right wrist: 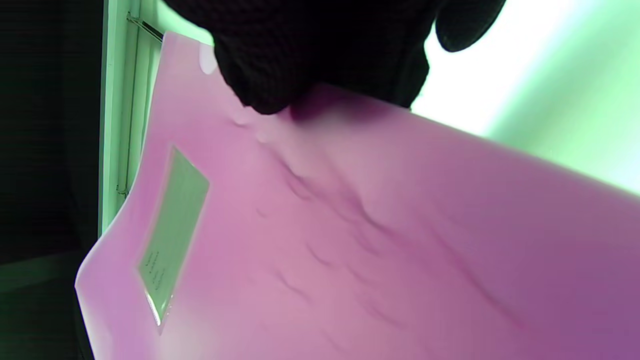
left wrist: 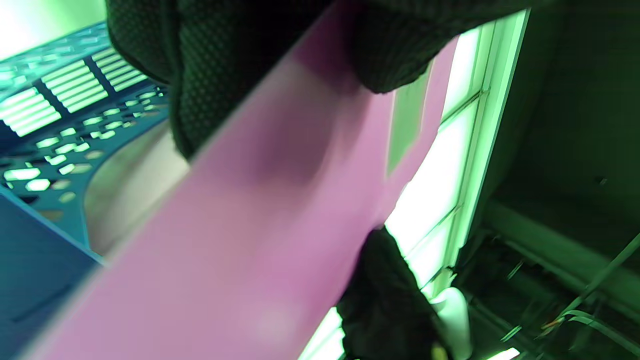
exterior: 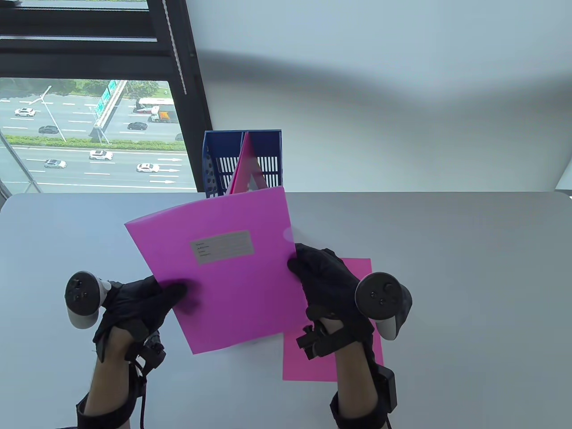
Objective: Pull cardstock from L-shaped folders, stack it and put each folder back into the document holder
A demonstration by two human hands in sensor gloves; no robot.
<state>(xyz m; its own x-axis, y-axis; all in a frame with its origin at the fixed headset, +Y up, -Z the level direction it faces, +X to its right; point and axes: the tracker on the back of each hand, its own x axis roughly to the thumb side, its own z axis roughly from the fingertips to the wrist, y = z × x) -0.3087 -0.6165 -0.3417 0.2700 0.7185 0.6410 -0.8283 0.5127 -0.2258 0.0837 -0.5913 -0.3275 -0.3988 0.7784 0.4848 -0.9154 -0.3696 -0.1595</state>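
I hold a magenta L-shaped folder [exterior: 228,272] with a pale label [exterior: 222,246] above the table, tilted, between both hands. My left hand [exterior: 147,301] pinches its lower left edge, thumb on top. My right hand [exterior: 319,277] pinches its right edge. In the left wrist view the folder [left wrist: 235,240] runs diagonally under my fingers [left wrist: 220,75]. The right wrist view shows the folder [right wrist: 350,240] and its label [right wrist: 172,235] below my fingertips [right wrist: 265,95]. A pink cardstock sheet [exterior: 357,277] lies flat on the table under my right hand. The blue document holder [exterior: 221,165] stands at the table's far edge with another pink folder [exterior: 247,172] in it.
The grey table [exterior: 447,277] ends at its far edge just behind the holder. A window [exterior: 89,134] with a dark frame fills the back left, and a white wall [exterior: 380,89] the back right. The holder's perforated side [left wrist: 65,140] is close by in the left wrist view.
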